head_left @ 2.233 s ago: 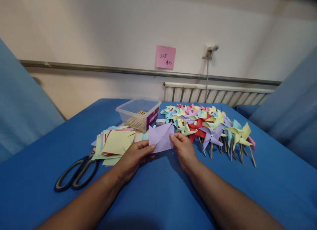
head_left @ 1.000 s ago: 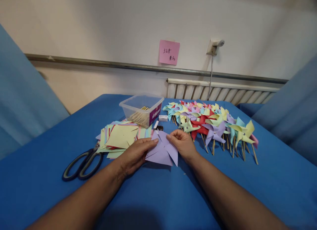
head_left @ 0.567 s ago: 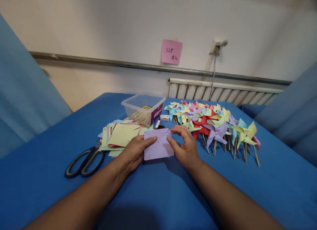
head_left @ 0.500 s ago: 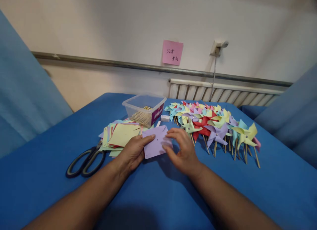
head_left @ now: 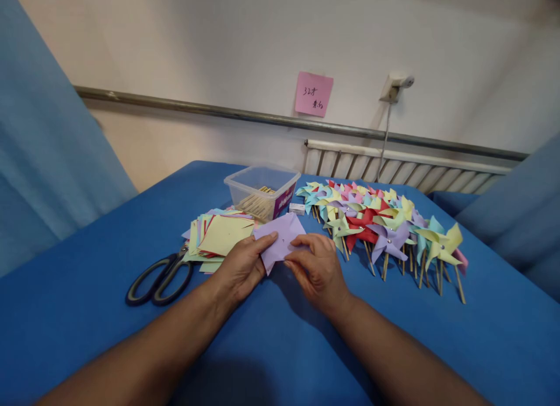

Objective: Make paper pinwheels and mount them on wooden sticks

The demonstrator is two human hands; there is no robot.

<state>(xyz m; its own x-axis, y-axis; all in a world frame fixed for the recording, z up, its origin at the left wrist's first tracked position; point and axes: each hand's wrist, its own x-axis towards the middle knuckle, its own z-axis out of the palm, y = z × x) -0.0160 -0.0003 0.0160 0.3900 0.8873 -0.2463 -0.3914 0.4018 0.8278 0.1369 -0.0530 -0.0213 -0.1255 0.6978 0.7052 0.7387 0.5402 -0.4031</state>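
Purple paper square (head_left: 282, 237) sits between both hands, low over blue table (head_left: 87, 312). Left hand (head_left: 241, 267) grip pinches its left edge, thumb on top. Right hand (head_left: 318, 272) grip pinches its right edge. Scissors (head_left: 160, 276) lie left of left grip. Paper stack (head_left: 219, 237) just behind left grip. Pinwheels (head_left: 385, 228) right of right grip.

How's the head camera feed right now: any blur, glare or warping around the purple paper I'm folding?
Head view: purple paper and both hands, left hand and right hand, are sharp, no glare; soft shadow falls on the blue table under the forearms; the wall rail bows, showing wide-angle warping toward the edges.
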